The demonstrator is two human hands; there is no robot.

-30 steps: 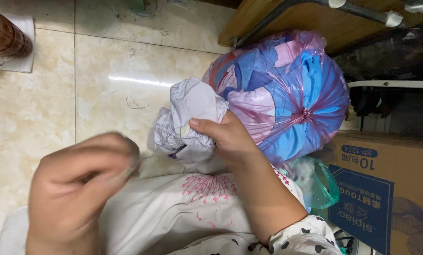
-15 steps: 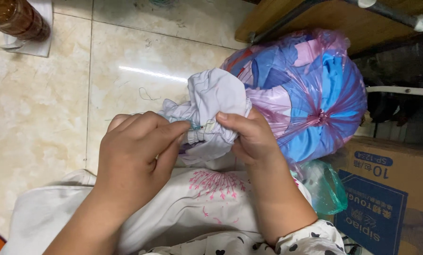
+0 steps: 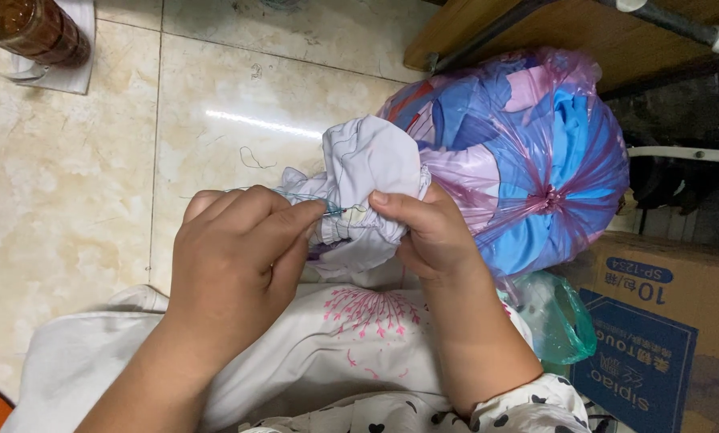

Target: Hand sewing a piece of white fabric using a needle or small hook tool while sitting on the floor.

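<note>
Pinching a barely visible needle (image 3: 337,212), left hand (image 3: 231,273) hides cloth (image 3: 367,172).

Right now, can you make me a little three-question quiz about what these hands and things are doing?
1. True or false: the right hand grips the bunched white cloth.
2. What do the left hand fingers pinch: A a needle with thread, B scissors, C a spoon?
3. What colour is the see-through tied bag beside the cloth?

Key: 1 true. 2 A. 3 pink, with blue and lilac fabric showing inside.
</note>
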